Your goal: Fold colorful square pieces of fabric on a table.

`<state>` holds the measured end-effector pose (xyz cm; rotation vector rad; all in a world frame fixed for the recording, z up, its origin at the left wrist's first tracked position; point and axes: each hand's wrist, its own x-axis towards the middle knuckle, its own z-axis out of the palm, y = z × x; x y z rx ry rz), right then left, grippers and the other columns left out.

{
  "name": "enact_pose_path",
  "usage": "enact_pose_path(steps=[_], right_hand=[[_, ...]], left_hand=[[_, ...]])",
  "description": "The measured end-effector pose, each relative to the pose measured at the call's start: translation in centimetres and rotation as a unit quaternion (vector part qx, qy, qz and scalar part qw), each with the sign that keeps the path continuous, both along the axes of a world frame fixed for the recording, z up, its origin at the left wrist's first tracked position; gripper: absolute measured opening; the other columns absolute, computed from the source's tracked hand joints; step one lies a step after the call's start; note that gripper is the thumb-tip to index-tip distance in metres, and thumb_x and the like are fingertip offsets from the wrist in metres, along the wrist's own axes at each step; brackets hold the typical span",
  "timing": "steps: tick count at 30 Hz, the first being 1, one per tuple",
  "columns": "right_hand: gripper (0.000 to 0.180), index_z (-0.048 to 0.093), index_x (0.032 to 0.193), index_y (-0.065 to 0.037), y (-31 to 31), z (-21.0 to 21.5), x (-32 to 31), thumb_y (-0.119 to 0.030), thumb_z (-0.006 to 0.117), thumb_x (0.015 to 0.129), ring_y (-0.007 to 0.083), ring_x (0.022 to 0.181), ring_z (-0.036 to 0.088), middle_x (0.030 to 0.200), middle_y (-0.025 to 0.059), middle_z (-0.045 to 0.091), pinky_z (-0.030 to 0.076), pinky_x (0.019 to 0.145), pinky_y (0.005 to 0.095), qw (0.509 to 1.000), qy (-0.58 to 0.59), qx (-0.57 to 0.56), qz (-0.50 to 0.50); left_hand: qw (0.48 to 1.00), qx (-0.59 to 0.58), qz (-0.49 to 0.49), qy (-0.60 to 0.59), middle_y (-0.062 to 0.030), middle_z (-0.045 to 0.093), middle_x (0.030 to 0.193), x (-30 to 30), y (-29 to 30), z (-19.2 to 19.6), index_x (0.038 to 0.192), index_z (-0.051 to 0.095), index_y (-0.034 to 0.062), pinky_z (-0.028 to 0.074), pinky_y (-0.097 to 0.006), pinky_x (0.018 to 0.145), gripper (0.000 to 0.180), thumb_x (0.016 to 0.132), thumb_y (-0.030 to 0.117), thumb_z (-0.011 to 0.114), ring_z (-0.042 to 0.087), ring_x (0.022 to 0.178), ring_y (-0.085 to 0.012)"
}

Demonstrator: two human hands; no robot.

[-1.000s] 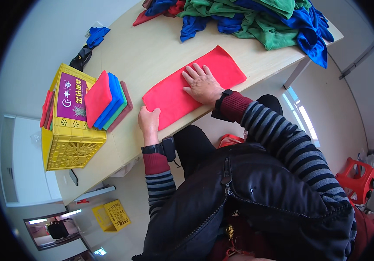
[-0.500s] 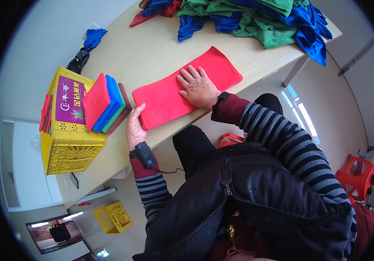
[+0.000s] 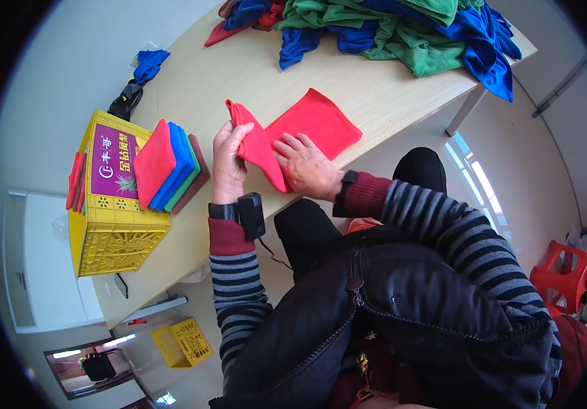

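A red cloth (image 3: 322, 124) lies near the table's front edge, its left part lifted and bent up over the flat right part. My left hand (image 3: 229, 153) grips that raised left end between thumb and fingers. My right hand (image 3: 307, 165) rests on the cloth at the bend, fingers stretched out and palm down. Left of my left hand stands a stack of folded cloths (image 3: 172, 167) in red, blue, green and brown, beside a yellow plastic crate (image 3: 121, 242).
A heap of loose green, blue and red cloths (image 3: 409, 41) covers the table's far side. Behind the crate lie a black item (image 3: 125, 100) and a blue cloth (image 3: 150, 65). A phone (image 3: 121, 285) is near the left edge. On the floor are another yellow crate (image 3: 183, 342) and a red stool (image 3: 563, 278).
My left hand has raised the cloth's left end and carried it up and to the right, folding it over. My right hand has slid slightly down and left.
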<state>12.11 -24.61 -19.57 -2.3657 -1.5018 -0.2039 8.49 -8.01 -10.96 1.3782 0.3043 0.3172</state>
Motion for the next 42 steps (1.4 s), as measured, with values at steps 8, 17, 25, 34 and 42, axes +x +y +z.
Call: enact_pose_path(steps=[8, 17, 25, 34, 42], right_hand=[[0.049, 0.055, 0.132, -0.003, -5.7, -0.4, -3.3, -0.03, 0.058, 0.09, 0.033, 0.14, 0.039, 0.14, 0.0155, 0.05, 0.023, 0.12, 0.0516, 0.997, -0.019, -0.028, 0.074], [0.046, 0.058, 0.128, -0.005, -7.4, -1.5, -3.2, -0.029, 0.059, 0.089, 0.0314, 0.131, 0.048, 0.132, 0.0141, 0.057, 0.025, 0.119, 0.0553, 0.993, -0.09, -0.017, 0.077], [0.052, 0.053, 0.141, -0.009, -7.5, -2.2, -3.1, -0.026, 0.05, 0.092, 0.0283, 0.142, 0.037, 0.152, 0.0113, 0.043, 0.015, 0.123, 0.0539, 0.996, -0.021, -0.021, 0.081], [0.048, 0.057, 0.132, -0.004, -7.2, -2.1, -3.0, -0.023, 0.052, 0.088, 0.0277, 0.134, 0.045, 0.141, 0.0136, 0.051, 0.022, 0.12, 0.0534, 0.996, -0.016, -0.013, 0.086], [0.052, 0.055, 0.129, -0.003, -7.7, -1.9, -2.6, -0.025, 0.065, 0.083, 0.029, 0.121, 0.052, 0.126, 0.0128, 0.056, 0.036, 0.108, 0.0454, 0.993, -0.05, 0.074, 0.077]], left_hand=[[0.985, 0.143, -0.065, 0.075, -0.0032, 0.065, 0.078, 6.8, -3.7, -3.3, 0.088, 0.061, 0.004, 0.051, -0.026, 0.06, 0.01, 0.085, 0.011, 0.067, 0.062, 0.065, -0.0118], [0.924, 0.348, -0.025, 0.158, -0.0051, 0.065, 0.071, 10.3, -7.8, -6.1, 0.08, 0.06, 0.0004, 0.05, -0.03, 0.051, 0.014, 0.081, 0.013, 0.066, 0.062, 0.057, -0.0132], [0.892, 0.431, 0.009, 0.139, -0.0226, 0.068, 0.077, 10.8, -9.1, -6.2, 0.076, 0.062, -0.0041, 0.053, -0.045, 0.073, 0.024, 0.075, 0.02, 0.066, 0.068, 0.075, -0.0378], [0.881, 0.451, -0.021, 0.142, -0.0159, 0.067, 0.075, 10.1, -10.6, -5.2, 0.085, 0.063, -0.003, 0.055, -0.036, 0.066, 0.027, 0.086, 0.023, 0.067, 0.069, 0.072, -0.0261], [0.963, 0.25, -0.093, 0.039, -0.0125, 0.067, 0.089, 5.5, -6.5, -5.3, 0.104, 0.064, -0.0027, 0.056, -0.027, 0.067, 0.027, 0.104, 0.022, 0.052, 0.069, 0.075, -0.018]])
